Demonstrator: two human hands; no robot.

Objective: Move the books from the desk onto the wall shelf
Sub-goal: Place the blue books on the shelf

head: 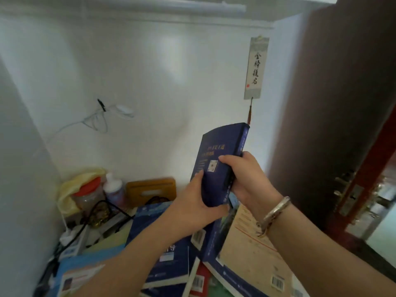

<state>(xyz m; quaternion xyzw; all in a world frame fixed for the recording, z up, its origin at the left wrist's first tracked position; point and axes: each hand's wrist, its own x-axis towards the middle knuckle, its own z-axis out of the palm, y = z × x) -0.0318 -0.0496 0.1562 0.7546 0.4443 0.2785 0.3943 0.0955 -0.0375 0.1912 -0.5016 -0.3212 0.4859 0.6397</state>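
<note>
A thick dark blue book [220, 151] is held upright in the air above the desk, back cover toward me, spine to the right. My left hand [196, 206] grips its lower left edge. My right hand [246, 179], with a bracelet on the wrist, clasps the spine side. Below lie more books in a loose pile: a blue one [169, 260] under my left forearm, a beige one [252, 247] at the right, and a red one [200, 281] between them. A white shelf board [171, 17] runs along the wall at the top.
At the back left of the desk stand a jar with a red lid [87, 194], a white bottle [113, 187], a yellow wooden box [151, 189] and tangled black cables [102, 211]. A calligraphy scroll [256, 67] hangs on the wall. A dark brown door [334, 103] stands open at the right.
</note>
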